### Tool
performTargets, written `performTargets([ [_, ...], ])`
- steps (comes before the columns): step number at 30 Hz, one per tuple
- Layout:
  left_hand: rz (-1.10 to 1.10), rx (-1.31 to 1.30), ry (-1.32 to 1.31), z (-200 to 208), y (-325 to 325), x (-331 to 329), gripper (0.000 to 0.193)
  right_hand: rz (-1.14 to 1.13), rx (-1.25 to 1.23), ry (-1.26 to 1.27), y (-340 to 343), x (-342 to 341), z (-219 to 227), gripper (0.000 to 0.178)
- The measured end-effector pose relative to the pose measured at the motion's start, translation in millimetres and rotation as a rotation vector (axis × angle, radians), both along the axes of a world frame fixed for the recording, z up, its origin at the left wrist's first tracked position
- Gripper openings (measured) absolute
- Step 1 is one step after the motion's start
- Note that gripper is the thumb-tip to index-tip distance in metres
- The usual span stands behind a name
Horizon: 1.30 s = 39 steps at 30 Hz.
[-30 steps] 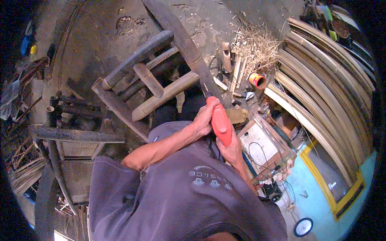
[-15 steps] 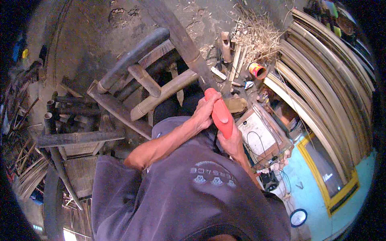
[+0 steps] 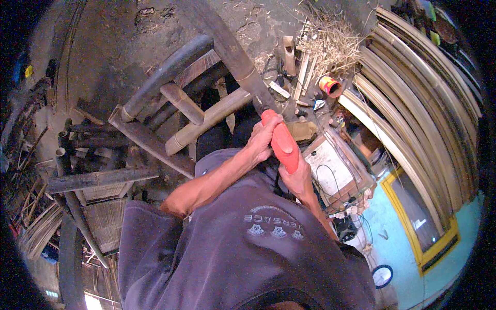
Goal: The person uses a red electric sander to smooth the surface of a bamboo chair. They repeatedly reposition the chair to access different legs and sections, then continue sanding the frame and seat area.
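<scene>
A red-orange hand tool (image 3: 283,142), with a long body and rounded back like a power drill, is in both my hands. My left hand (image 3: 262,139) is closed around its front part. Behind it, my right hand (image 3: 297,178) grips the rear end, where the handle is hidden by the fingers. The tool's dark front end meets the lower end of a thick dark bamboo pole (image 3: 240,67). This pole joins a bamboo frame whose light crosspiece (image 3: 212,120) and short strut (image 3: 182,103) lie left of my hands. Whether a bit enters the bamboo is hidden.
At left stands another bamboo piece with slatted panels (image 3: 106,222). To the right are a white-topped box (image 3: 330,165) with cables, a red-yellow can (image 3: 329,86), wood shavings (image 3: 336,46) and long curved bamboo strips (image 3: 413,108) leaning by a turquoise wall (image 3: 392,243).
The tool and both hands sit slightly higher in the picture, with the grip unchanged. The view has shifted a little; the bamboo frame appears slightly further left.
</scene>
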<state>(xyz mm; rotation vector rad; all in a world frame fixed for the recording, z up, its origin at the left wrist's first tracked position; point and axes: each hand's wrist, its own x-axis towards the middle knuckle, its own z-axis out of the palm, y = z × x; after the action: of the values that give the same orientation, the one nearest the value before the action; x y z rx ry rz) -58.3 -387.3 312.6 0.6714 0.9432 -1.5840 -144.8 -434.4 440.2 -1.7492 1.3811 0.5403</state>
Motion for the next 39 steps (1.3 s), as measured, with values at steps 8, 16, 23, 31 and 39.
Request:
performTargets([
  [8,0.043,0.040,0.059,-2.8,-0.3,6.1,0.036,-0.050,0.057,0.022,-7.9,20.8,7.4,0.063],
  [16,0.115,0.004,0.055,-4.4,0.7,13.8,0.035,-0.027,0.088,0.109,-11.4,34.1,2.6,0.066],
  [23,0.114,0.016,0.085,-10.0,0.6,21.5,0.033,-0.021,0.072,0.086,-14.6,48.2,2.8,0.065],
  [31,0.167,0.003,0.113,-17.1,-2.3,20.0,0.029,0.067,0.041,0.024,-16.6,43.5,-2.6,0.068],
  [39,0.202,-0.021,0.066,-19.7,-0.3,15.3,0.027,0.075,0.026,0.053,-13.4,39.4,-6.6,0.055],
])
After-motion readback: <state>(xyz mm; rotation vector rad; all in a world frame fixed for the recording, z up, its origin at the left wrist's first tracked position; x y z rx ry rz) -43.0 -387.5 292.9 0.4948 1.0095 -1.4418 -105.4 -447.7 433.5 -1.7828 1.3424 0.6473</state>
